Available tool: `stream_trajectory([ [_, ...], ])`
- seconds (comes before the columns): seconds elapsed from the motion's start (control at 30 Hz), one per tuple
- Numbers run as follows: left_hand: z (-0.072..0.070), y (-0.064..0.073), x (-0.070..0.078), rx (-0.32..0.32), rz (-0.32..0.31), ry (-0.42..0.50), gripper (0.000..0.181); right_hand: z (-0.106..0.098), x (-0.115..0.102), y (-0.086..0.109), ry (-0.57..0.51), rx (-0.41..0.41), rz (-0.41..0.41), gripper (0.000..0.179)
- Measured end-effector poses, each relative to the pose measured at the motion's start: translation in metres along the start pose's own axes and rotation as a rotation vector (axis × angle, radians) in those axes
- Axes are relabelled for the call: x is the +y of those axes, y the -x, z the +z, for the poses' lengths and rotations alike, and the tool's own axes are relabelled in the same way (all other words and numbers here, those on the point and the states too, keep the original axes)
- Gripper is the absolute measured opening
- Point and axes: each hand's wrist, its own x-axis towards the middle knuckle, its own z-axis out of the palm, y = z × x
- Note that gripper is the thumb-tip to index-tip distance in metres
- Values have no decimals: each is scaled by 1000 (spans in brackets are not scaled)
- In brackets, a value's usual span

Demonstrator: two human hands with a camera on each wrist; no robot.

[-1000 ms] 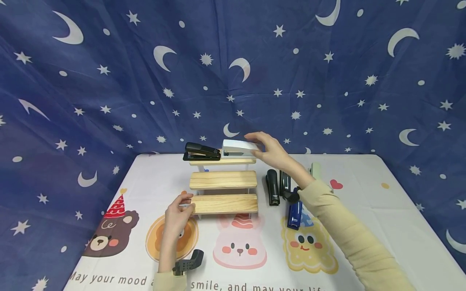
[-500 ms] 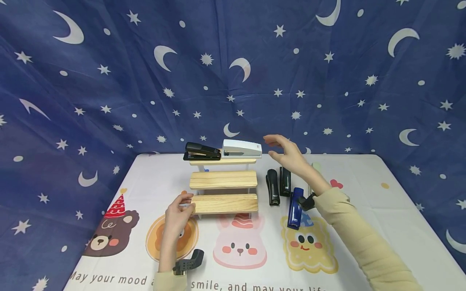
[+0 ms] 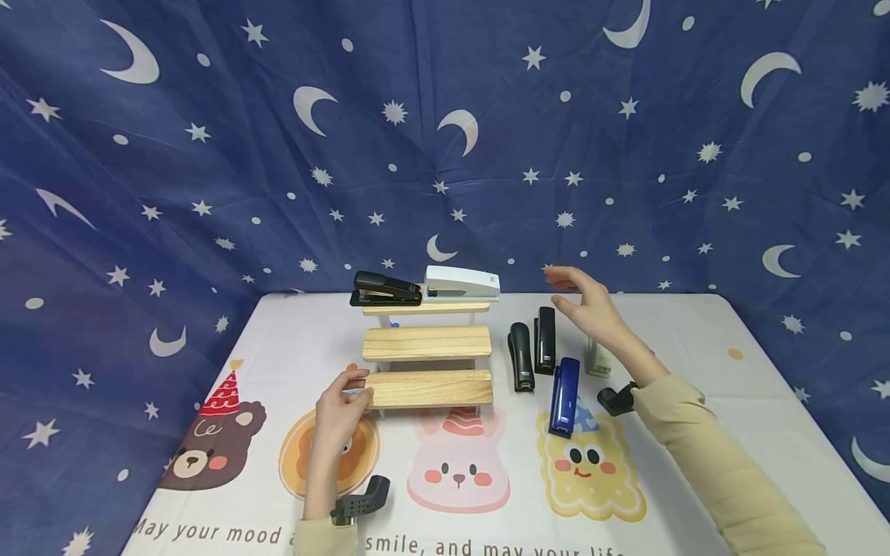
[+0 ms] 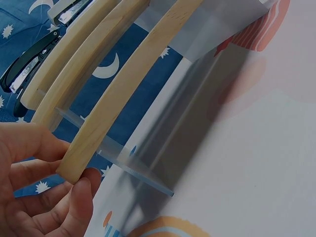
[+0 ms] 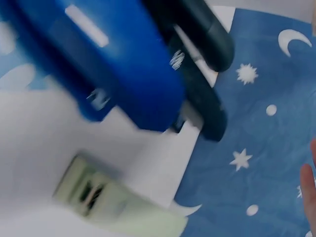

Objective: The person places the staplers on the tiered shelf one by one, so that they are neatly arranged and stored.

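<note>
A three-step wooden shelf (image 3: 427, 390) stands in the middle of the table. My left hand (image 3: 341, 405) pinches the left end of its lowest board (image 4: 123, 94) between thumb and fingers. On the top board lie a black stapler (image 3: 385, 288) and, to its right, a white stapler (image 3: 462, 283). My right hand (image 3: 587, 305) hovers in the air, fingers bent loosely around nothing. Below it and to its left are two black staplers (image 3: 521, 357) and a blue stapler (image 3: 565, 398). A pale green stapler (image 5: 123, 205) lies partly behind the right wrist in the head view.
A white cloth (image 3: 208, 510) printed with cartoon figures and lettering covers the table. Behind it hangs a dark blue curtain (image 3: 445, 154) with moons and stars. The shelf's boards sit on clear side supports (image 4: 133, 165).
My right hand has let go of the white stapler on the top board and moved right, over the loose staplers. The left hand keeps its place on the lowest board.
</note>
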Motion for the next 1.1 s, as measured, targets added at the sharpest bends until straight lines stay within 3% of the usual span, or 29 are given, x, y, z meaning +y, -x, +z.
stream_trajectory([
  [0.53,0,1,0,3,1,-22,35,-17,40,33,50,89,85,43],
  [1.1,0,1,1,-4,5,-43,35,-16,71,61,47,221,172,48],
])
